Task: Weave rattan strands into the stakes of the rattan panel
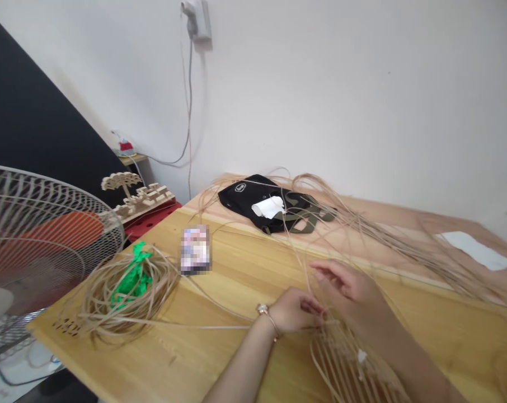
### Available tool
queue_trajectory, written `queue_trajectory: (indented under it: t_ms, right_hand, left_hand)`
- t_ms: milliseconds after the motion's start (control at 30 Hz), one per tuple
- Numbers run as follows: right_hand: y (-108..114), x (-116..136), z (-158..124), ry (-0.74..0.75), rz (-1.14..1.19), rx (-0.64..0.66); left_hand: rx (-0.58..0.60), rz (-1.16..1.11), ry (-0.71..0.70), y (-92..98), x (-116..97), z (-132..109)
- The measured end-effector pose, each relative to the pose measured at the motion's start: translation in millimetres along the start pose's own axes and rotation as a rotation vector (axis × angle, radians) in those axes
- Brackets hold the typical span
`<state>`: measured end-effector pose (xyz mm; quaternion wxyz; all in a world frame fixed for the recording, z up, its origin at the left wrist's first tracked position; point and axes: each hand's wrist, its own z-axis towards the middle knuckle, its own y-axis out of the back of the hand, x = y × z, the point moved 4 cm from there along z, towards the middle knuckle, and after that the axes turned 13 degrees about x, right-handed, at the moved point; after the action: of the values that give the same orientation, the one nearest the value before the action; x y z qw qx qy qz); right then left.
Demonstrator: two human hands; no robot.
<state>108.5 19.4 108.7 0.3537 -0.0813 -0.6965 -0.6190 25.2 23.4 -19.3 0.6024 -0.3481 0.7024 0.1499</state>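
Note:
A partly woven piece of thin tan strips [341,358] lies at the lower right, its near part cut off by the frame. At its upper left edge my left hand [297,310], with a bracelet at the wrist, has its fingers pinched together on the weave's edge. Just above and to the right, my right hand [341,285] is raised with curled fingers beside a long upright strip [301,263]; whether it grips a strip is blurred. Single strips run left from the weave toward a coiled bundle [127,291] with green wrapping.
A black bag [245,204] carrying crumpled white paper [269,207] lies near the wall, with loose long strips [388,240] to its right. A blurred box [195,249] stands on the wooden table [245,263]. A fan [47,240] is at the left.

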Motion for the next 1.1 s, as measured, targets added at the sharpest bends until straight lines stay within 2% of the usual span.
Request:
queue_trajectory:
  t_ms: [67, 133, 267, 400, 533, 800, 1100]
  right_hand:
    - [7.2, -28.9, -21.2, -0.058, -0.009, -0.07]
    - [5.2, -51.0, -38.9, -0.085, -0.031, -0.129]
    - [-16.2, -75.4, -60.3, -0.056, -0.041, -0.195]
    - [-36.8, -80.6, -65.9, 0.071, -0.047, -0.195]
    - [-44.4, -83.0, -67.8, 0.127, -0.092, -0.168]
    - [-49.7, -82.9, -68.6, 0.111, -0.206, -0.12]
    - [-53.2, -88.2, -65.9, 0.075, -0.163, -0.021]
  left_hand:
    - [-0.061, -0.051, -0.004, -0.7, -1.1, -3.5]
    - [-0.061, -0.07, -0.013, -1.6, -3.3, -4.9]
    - [-0.052, -0.108, -0.001, -1.6, -5.0, -5.7]
    - [-0.025, -0.138, -0.022, -3.4, -6.4, -6.9]
    - [-0.029, -0.112, -0.019, -4.4, -8.5, -7.8]
    - [-0.027, -0.12, -0.009, -5.8, -12.4, -9.0]
    - [-0.01, -0.145, 0.035, -7.4, -11.6, -9.5]
